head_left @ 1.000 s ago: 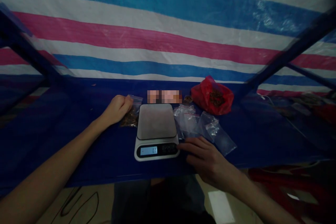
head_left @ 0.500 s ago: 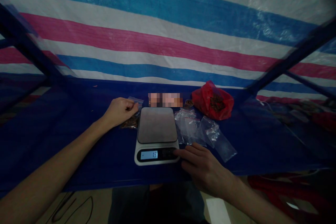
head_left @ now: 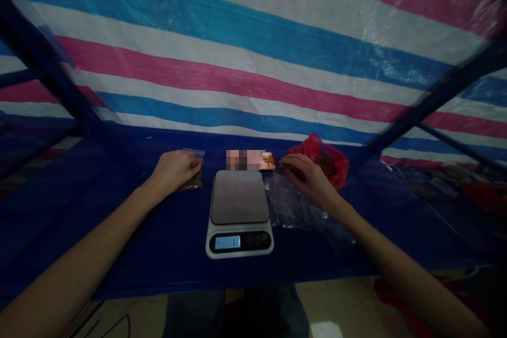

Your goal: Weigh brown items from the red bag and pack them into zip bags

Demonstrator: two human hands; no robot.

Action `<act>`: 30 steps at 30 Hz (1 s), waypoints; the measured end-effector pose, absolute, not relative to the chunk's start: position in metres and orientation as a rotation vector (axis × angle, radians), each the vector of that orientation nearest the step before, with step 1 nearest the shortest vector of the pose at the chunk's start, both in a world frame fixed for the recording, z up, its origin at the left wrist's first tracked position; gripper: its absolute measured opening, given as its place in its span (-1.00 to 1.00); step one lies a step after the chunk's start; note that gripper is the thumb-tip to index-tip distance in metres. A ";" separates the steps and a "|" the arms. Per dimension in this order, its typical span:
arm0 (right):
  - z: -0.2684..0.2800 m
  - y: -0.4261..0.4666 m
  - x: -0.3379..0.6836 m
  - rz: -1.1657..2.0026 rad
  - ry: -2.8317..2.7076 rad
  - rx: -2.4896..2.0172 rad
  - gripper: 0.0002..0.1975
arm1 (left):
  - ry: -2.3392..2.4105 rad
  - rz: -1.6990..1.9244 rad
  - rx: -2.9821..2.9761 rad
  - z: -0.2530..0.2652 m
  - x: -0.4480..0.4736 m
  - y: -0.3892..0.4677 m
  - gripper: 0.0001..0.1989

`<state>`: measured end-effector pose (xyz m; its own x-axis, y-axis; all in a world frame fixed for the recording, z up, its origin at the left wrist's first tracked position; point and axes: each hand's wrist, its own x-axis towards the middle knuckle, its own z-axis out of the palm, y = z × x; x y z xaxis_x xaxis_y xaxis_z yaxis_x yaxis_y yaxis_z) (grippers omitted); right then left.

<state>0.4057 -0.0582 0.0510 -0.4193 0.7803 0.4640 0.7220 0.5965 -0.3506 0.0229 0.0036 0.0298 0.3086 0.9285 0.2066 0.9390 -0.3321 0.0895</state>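
My left hand [head_left: 176,170] is closed on the top of a clear zip bag [head_left: 193,184] with brown dried pieces in it, left of the scale. A kitchen scale [head_left: 240,198] with a grey plate and white body stands in the middle; its lit display reads 13 or 1.3, and its plate carries nothing. Behind the scale's right corner, my right hand [head_left: 307,174] has its fingers curled around a small round cup [head_left: 282,168], mostly hidden by them. Just beyond that hand sits an open red plastic bag [head_left: 338,169] holding brown pieces.
Several flat clear zip bags [head_left: 287,208] lie right of the scale, partly under my right forearm. A lit, partly blurred screen [head_left: 268,161] lies behind the scale. The blue table [head_left: 166,253] ends near my legs. Blue frame bars and a striped sheet [head_left: 237,74] enclose the back.
My right hand has left the scale's buttons and moved forward to the small cup by the red bag. My left hand and its zip bag have shifted slightly left, away from the scale.
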 end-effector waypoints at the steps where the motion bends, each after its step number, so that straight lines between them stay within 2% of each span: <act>1: 0.047 -0.063 0.404 0.128 -2.255 -1.167 -0.73 | -1.795 -0.330 -2.493 0.031 0.022 0.004 -0.57; 7: 0.023 -0.114 0.412 0.051 -2.645 -1.095 -0.53 | -1.808 -0.257 -2.500 0.030 0.023 0.004 -0.57; 12: 0.021 -0.120 0.433 0.072 -2.597 -1.191 -0.63 | -1.797 -0.245 -2.511 0.029 0.024 0.004 -0.56; 17: 0.033 -0.083 0.438 0.123 -2.234 -1.262 -0.72 | -1.783 -0.268 -2.505 0.029 0.024 0.003 -0.57; 20: 0.037 -0.044 0.436 0.070 -2.091 -1.337 -0.62 | -1.757 -0.277 -2.508 0.030 0.024 0.001 -0.56; 23: 0.036 -0.013 0.434 0.191 -2.132 -1.404 -0.53 | -1.730 -0.279 -2.512 0.029 0.025 0.001 -0.55; 26: 0.038 -0.001 0.430 0.308 -2.132 -1.425 -0.55 | -1.731 -0.284 -2.504 0.027 0.025 0.001 -0.55; 30: 0.062 -0.009 0.420 0.234 -2.067 -1.367 -0.55 | -1.745 -0.301 -2.504 0.024 0.026 0.003 -0.55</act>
